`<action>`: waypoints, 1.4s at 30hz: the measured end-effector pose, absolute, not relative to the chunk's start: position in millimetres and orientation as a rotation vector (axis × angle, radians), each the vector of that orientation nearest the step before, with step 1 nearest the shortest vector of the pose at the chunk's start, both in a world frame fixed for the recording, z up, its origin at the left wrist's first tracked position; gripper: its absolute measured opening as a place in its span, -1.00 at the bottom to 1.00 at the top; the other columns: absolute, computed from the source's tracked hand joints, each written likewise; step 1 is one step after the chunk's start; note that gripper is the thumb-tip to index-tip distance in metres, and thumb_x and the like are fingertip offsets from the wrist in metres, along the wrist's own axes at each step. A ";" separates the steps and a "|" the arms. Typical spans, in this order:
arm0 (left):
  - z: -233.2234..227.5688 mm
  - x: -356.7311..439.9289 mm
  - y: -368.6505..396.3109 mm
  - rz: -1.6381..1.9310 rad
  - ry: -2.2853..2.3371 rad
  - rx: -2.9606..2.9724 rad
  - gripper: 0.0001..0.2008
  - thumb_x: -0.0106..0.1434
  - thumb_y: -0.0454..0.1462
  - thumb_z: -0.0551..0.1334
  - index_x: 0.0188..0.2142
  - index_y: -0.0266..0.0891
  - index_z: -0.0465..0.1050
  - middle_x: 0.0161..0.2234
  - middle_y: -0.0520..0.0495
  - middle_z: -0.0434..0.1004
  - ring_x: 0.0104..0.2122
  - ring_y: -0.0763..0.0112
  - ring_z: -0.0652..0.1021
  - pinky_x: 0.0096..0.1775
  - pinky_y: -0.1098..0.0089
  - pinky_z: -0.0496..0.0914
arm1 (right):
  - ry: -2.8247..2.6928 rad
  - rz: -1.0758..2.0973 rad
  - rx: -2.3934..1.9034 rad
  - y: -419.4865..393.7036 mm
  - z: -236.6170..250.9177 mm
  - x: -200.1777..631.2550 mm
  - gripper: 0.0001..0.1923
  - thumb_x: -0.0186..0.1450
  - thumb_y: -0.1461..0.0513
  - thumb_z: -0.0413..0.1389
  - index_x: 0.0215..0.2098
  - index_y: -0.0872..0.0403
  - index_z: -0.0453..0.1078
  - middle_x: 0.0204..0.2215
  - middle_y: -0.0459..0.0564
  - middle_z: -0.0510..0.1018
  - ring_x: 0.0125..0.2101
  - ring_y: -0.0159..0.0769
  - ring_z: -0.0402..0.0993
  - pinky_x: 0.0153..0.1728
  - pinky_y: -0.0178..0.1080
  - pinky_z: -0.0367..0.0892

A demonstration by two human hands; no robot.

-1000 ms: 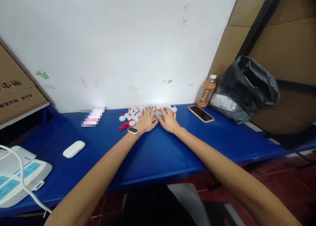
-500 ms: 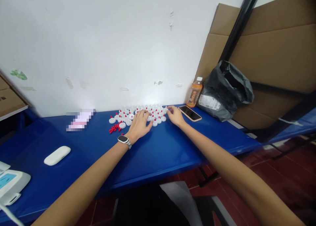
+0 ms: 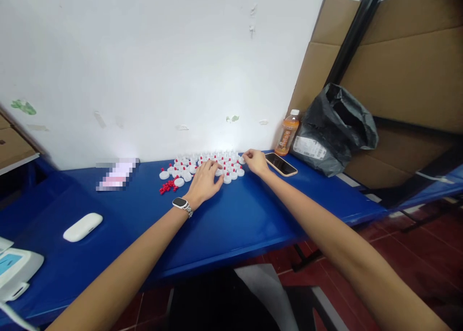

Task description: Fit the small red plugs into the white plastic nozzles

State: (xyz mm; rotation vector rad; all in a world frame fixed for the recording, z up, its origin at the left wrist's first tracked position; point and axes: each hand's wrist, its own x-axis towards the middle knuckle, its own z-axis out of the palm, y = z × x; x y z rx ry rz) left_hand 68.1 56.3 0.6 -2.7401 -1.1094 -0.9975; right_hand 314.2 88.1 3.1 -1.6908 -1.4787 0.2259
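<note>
Head view, sole camera.

Item: cluster of small white caps [image 3: 202, 166], many topped with a red nub; set in rough rows at the far edge of the blue table [image 3: 231, 225], close to the white wall [image 3: 144, 56]. Loose red plugs [image 3: 167, 187] heaped just left of the cluster, apart from it.

Handling, as judged: light, rigid moulded plastic; smooth, easily scattered or tipped by a sweep of the palm; not fragile. Best taken singly by the rim between thumb and forefinger, clear of the red nub.

Left hand [image 3: 206, 180]: palm down, fingers spread and laid flat over the near middle of the cluster, touching caps, nothing clasped. Watch [image 3: 181, 203] on the wrist.

Right hand [image 3: 256, 161]: at the right end of the cluster, fingertips drawn together about one white cap; whether actually pinched, too small to tell.

Surroundings: phone [image 3: 281, 164] face up just right of the right hand; orange drink bottle [image 3: 287, 133] upright behind it; black plastic bag [image 3: 336, 128] against cardboard sheets [image 3: 408, 71]; white oval case [image 3: 83, 227] well to the left; white device [image 3: 16, 268] at the near left corner.
</note>
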 end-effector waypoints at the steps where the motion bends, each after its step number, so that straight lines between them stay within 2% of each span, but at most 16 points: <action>1: 1.2 65.6 55.7 -1.012 -1.113 -2.740 -0.78 0.39 -0.21 0.11 -0.05 -0.22 0.40 -0.04 -0.19 0.43 -0.02 0.10 0.43 0.03 0.10 0.36 | -1.458 0.211 -1.649 82.3 6.5 313.4 -0.84 0.28 0.27 0.10 -0.33 0.11 0.53 -0.44 -0.01 0.64 -0.39 -0.29 0.54 -0.24 -0.27 0.37; 5: 7.1 58.4 49.4 -1.149 -1.117 -2.734 -0.77 0.40 -0.21 0.10 -0.02 -0.20 0.39 -0.04 -0.18 0.43 0.00 0.12 0.45 0.03 0.12 0.38 | -1.378 0.265 -1.351 52.9 20.6 298.7 -0.82 0.26 0.17 0.14 -0.34 0.12 0.51 -0.44 -0.01 0.63 -0.40 -0.27 0.53 -0.26 -0.24 0.39; 11: 15.1 40.1 31.9 -1.231 -1.036 -2.788 -0.58 0.39 -0.13 0.17 0.18 -0.18 0.27 0.09 -0.20 0.43 0.07 0.13 0.46 0.09 0.13 0.39 | -1.449 0.603 -1.047 14.7 24.8 237.1 -0.72 0.23 0.04 0.23 -0.33 0.10 0.53 -0.43 -0.01 0.63 -0.41 -0.29 0.52 -0.34 -0.25 0.38; 16: 13.7 3.8 24.6 -1.081 -1.017 -2.890 -0.71 0.42 -0.13 0.12 0.05 -0.19 0.36 -0.06 -0.16 0.53 -0.05 0.18 0.53 -0.01 0.20 0.42 | -1.542 0.796 -0.945 6.2 18.0 186.2 -0.69 0.24 0.00 0.24 -0.32 0.08 0.53 -0.42 -0.04 0.61 -0.41 -0.32 0.49 -0.35 -0.27 0.36; 22: 14.0 -65.2 20.9 -0.983 -1.287 -2.852 -0.72 0.44 -0.07 0.06 -0.07 -0.18 0.40 -0.20 -0.09 0.55 -0.30 0.31 0.54 -0.23 0.33 0.38 | -1.731 0.614 -1.044 15.7 12.3 153.6 -0.80 0.36 0.14 0.11 -0.32 0.08 0.50 -0.42 -0.05 0.59 -0.41 -0.34 0.44 -0.35 -0.27 0.30; 26: 11.5 -106.8 24.8 -0.987 -1.596 -2.809 -0.71 0.43 -0.02 0.07 -0.18 -0.16 0.39 -0.41 0.01 0.48 -0.44 0.35 0.49 -0.38 0.38 0.28 | -2.089 0.354 -1.115 26.0 7.1 135.1 -0.92 0.30 0.30 0.15 -0.30 0.08 0.51 -0.32 0.01 0.60 -0.28 -0.27 0.46 -0.18 -0.20 0.32; 30: 6.2 -116.3 27.1 -1.024 -1.702 -2.842 -0.68 0.41 0.02 0.09 -0.23 -0.16 0.38 -0.50 0.05 0.43 -0.51 0.37 0.45 -0.43 0.39 0.23 | -2.268 0.287 -1.115 29.8 4.7 121.7 -0.89 0.30 0.23 0.20 -0.22 0.08 0.52 -0.33 0.03 0.58 -0.24 -0.21 0.46 -0.12 -0.16 0.32; 33: 4.1 -107.6 22.7 -1.059 -1.661 -2.893 -0.67 0.41 0.03 0.08 -0.26 -0.17 0.37 -0.49 0.05 0.44 -0.50 0.37 0.46 -0.42 0.39 0.24 | -2.324 0.368 -1.039 25.9 3.2 121.8 -0.86 0.31 0.19 0.22 -0.19 0.08 0.51 -0.32 0.01 0.55 -0.26 -0.24 0.45 -0.16 -0.19 0.33; 38: 2.6 -95.3 13.2 -1.020 -1.575 -2.988 -0.68 0.40 0.01 0.09 -0.27 -0.17 0.36 -0.43 0.02 0.50 -0.47 0.37 0.49 -0.40 0.39 0.28 | -2.293 0.533 -1.036 17.7 -2.6 128.6 -0.95 0.32 0.31 0.17 -0.28 0.10 0.49 -0.30 -0.01 0.50 -0.35 -0.36 0.43 -0.25 -0.28 0.34; 42: 0.5 -92.7 10.8 -0.971 -1.546 -2.997 -0.70 0.40 -0.01 0.08 -0.26 -0.16 0.36 -0.42 0.01 0.49 -0.47 0.36 0.49 -0.39 0.37 0.30 | -2.272 0.493 -1.057 15.0 -4.1 129.6 -0.95 0.31 0.32 0.16 -0.31 0.10 0.47 -0.31 -0.01 0.50 -0.36 -0.34 0.42 -0.26 -0.26 0.34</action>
